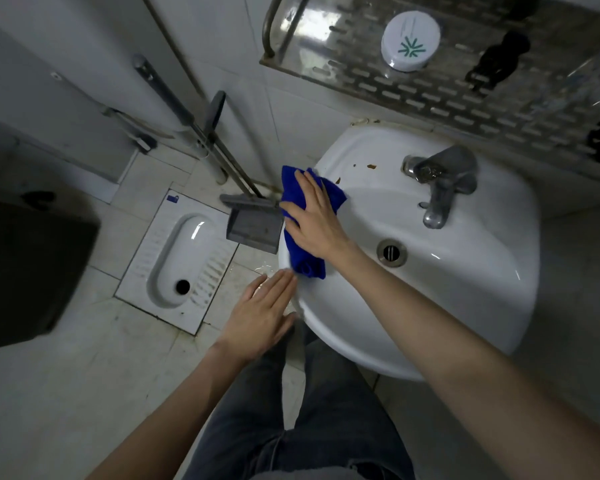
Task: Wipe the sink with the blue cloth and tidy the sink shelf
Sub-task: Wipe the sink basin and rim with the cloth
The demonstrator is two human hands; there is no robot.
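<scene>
Blue cloth (pixel 307 266): deep blue and bunched; I see it draped over the sink's left rim, pressed flat under the right hand (pixel 314 220)
Sink (pixel 482 306): white oval basin, brown specks on its back ledge
Sink shelf (pixel 447 109): slotted metal, above the sink; I make out a white round tub (pixel 411 41) and a black item (pixel 499 60) on it

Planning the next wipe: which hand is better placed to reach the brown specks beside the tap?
The right hand: it presses the blue cloth flat on the sink rim, just short of the brown specks. The left hand is at the sink's edge, holding nothing.
</scene>
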